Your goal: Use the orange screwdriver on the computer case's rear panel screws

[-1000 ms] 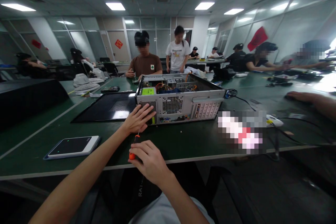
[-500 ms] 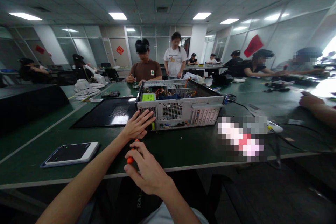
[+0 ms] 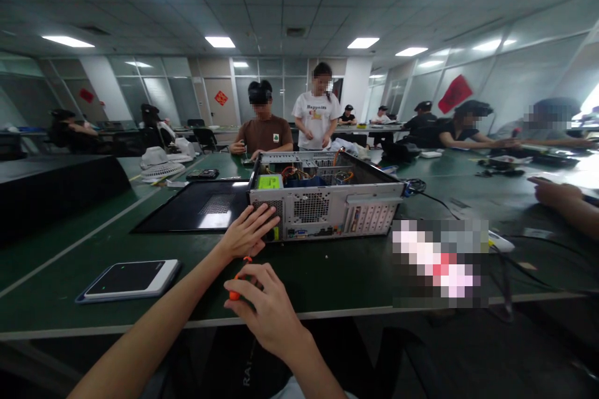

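An open computer case (image 3: 322, 209) lies on its side on the green table, its slotted back panel facing me. Inside it, wires and a power supply with a yellow-green label (image 3: 270, 182) show. My left hand (image 3: 248, 230) rests with fingers stretched out against the lower left of the back panel. Just below it, my right hand (image 3: 269, 299) grips a screwdriver with an orange handle (image 3: 234, 294). The screwdriver's shaft points up toward the case's left corner; my left hand hides where its tip ends. A black side panel (image 3: 187, 212) lies flat to the left of the case.
At the left front lies a white device with a black top (image 3: 128, 279). White fans (image 3: 161, 165) stand behind the side panel. Cables (image 3: 430, 196) run on the right, near a blurred-out patch. Across the table are two people; another person's hand (image 3: 556, 193) reaches in at the right.
The view has tilted up slightly, so everything sits a little lower. My left hand stays on the case, and my right hand still grips the screwdriver, its fingers slightly shifted.
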